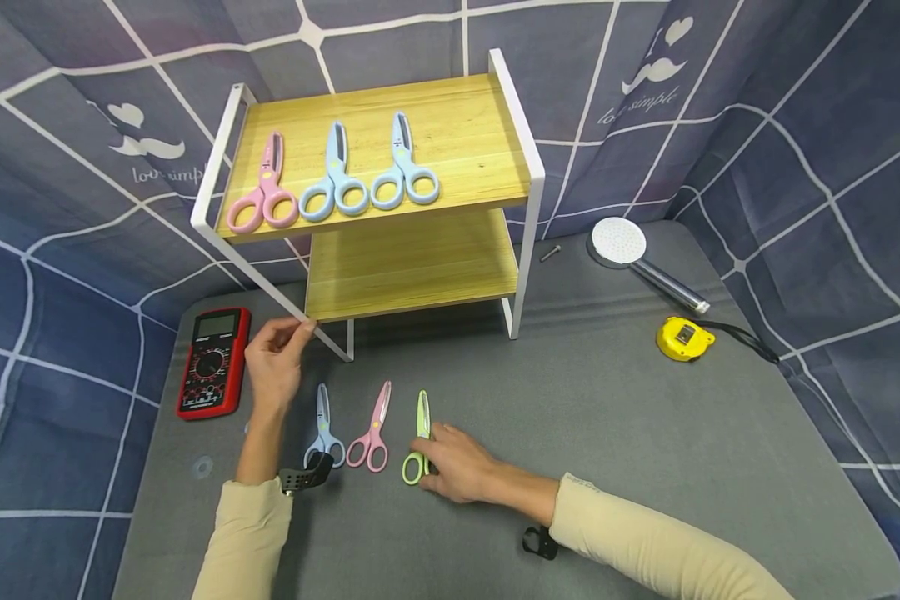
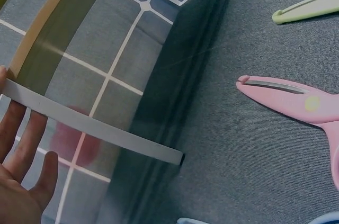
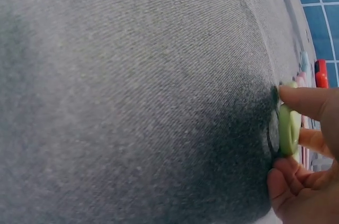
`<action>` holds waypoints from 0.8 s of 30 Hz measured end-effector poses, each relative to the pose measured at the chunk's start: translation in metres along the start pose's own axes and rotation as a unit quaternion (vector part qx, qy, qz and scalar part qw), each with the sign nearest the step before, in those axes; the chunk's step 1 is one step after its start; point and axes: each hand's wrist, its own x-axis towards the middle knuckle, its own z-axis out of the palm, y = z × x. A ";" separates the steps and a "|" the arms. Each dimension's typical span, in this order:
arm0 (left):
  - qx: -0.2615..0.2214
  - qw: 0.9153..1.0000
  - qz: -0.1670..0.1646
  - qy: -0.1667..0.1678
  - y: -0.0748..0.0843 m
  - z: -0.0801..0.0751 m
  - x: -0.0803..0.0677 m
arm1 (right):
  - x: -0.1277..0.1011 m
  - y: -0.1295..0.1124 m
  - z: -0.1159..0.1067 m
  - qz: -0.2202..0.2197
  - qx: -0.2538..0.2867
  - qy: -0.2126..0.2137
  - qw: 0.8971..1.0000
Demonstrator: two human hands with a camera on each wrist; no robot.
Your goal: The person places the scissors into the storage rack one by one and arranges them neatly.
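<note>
I've got both arms in the head view, sleeves coming in from six o'clock. My left forearm runs up toward twelve o'clock, wrist straight, and the left hand (image 1: 273,364) sits at about nine o'clock from frame centre, fingers gathered with thumb and fingertips pointing to one o'clock. The left wrist view shows those fingers (image 2: 21,144) lying straight and relaxed, palm open. My right arm sweeps in from five o'clock, angled toward ten o'clock, and the right hand (image 1: 457,467) lies low, knuckles up. In the right wrist view its thumb and fingers (image 3: 312,102) are curled inward, pinching.
</note>
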 end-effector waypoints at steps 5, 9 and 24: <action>-0.015 1.000 0.009 0.003 -0.001 0.000 0.000 | -0.003 0.004 -0.003 -0.016 0.046 0.017 0.999; -0.026 0.999 0.018 0.005 -0.002 0.001 0.001 | -0.008 0.004 -0.019 -0.039 0.085 0.039 0.995; -0.020 1.000 0.017 0.004 -0.005 0.001 0.001 | -0.023 -0.013 -0.138 -0.159 0.093 0.180 0.966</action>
